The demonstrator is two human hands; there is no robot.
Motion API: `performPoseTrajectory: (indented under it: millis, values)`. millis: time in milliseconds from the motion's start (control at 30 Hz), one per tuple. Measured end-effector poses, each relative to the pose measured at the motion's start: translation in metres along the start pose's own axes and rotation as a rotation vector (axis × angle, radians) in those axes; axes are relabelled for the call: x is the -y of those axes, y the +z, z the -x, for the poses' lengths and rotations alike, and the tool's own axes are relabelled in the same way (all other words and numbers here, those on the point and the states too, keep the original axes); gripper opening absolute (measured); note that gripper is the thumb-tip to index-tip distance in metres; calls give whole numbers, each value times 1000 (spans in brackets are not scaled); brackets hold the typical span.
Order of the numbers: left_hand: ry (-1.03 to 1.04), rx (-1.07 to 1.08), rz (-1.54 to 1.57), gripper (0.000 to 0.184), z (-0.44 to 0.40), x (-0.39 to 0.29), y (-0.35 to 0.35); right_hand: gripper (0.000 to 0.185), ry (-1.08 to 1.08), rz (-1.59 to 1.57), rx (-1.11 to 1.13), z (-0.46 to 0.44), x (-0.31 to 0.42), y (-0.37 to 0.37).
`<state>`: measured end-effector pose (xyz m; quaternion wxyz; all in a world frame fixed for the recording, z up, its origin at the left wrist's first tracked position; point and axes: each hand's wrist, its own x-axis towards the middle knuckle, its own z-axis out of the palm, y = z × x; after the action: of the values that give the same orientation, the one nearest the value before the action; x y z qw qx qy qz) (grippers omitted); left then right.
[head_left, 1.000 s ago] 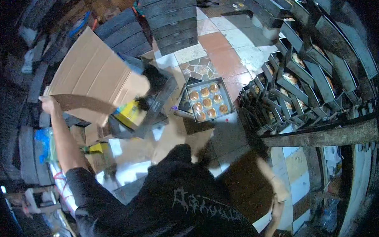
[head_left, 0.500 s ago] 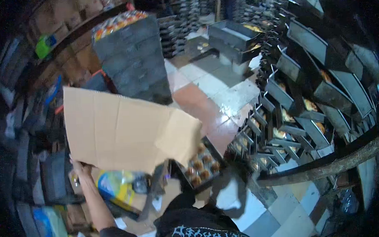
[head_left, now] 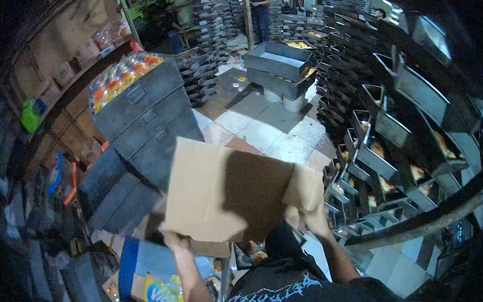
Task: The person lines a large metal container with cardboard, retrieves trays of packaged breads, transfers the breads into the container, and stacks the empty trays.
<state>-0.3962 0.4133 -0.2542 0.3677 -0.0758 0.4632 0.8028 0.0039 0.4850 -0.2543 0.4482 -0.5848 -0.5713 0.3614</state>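
Observation:
A tan cardboard sheet [head_left: 197, 190] stretches in front of my body, tilted, with a dark shadow over its middle and a bent flap at its right end. My left hand [head_left: 176, 239] grips its lower left edge, the fingers partly tucked behind. My right hand [head_left: 309, 215] is closed on the flap at the right end, slightly blurred. Below the sheet, part of a tray of browned baked goods [head_left: 251, 253] shows beside my leg; the sheet covers much of it. To the left of my left forearm lies a blue-edged package [head_left: 131, 266] with a yellow label.
Stacked grey crates [head_left: 144, 114] with colourful wrapped items stand at left. Racks of metal pans [head_left: 389, 130], some holding baked goods, crowd the right behind a wooden rail [head_left: 414, 225]. Ahead on the tiled floor, a grey bin [head_left: 278, 62] rests on white buckets. A person [head_left: 260, 14] stands behind.
The cardboard has moved right and closer to my body. My right hand now shows at its right end; my left hand has moved right with it. The view has tilted up.

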Motion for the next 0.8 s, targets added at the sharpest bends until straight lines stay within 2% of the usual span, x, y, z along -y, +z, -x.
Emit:
performPoseTrajectory:
  millis: [67, 133, 200, 267, 300, 333, 367, 400, 433, 467, 533, 567, 633, 667, 733, 800]
  values:
    - [-63, -36, 24, 52, -42, 28, -4, 37, 177, -170, 10, -52, -31, 39]
    - [-112, 7, 84, 49, -88, 50, -9, 21, 29, -155, 103, -132, -131, 73]
    - [-95, 112, 94, 54, -106, 72, 40, 20, 51, -273, -6, -212, -133, 109]
    - [-79, 126, 160, 58, -166, 114, 75, 21, 194, -625, -7, -299, -85, 119]
    - [-75, 149, 245, 62, -201, 139, 117, 23, 108, -499, -36, -354, -91, 127]
    - [-63, 113, 340, 69, -198, 148, 197, 27, 18, -375, -76, -413, -98, 133]
    - [-123, -2, 251, 69, -223, 164, 236, 33, 81, -429, -60, -463, -121, 134]
    - [-189, -135, 159, 69, -242, 178, 262, 35, 126, -706, -236, -490, -68, 137]
    - [-68, -119, 55, 63, -261, 198, 272, 37, 173, -649, -222, -517, -55, 129]
    - [-79, -134, 49, 63, -270, 198, 292, 39, 199, -598, -205, -546, -45, 123]
    - [38, 65, -417, 56, -287, 200, 336, 34, 93, -729, -229, -598, -26, 119]
    - [29, 62, -412, 56, -295, 199, 354, 33, 122, -687, -217, -618, -18, 110]
    - [-192, 279, -508, 45, -319, 193, 380, 33, 180, -603, -190, -659, -2, 92]
    - [-305, 394, -554, 40, -335, 190, 392, 33, 117, -577, -175, -679, 5, 88]
    - [-393, 596, -397, 27, -395, 213, 412, 37, 198, -485, -190, -719, -1, 77]
    - [-527, 685, -357, 26, -408, 206, 501, 42, 204, -403, -139, -760, 14, 77]
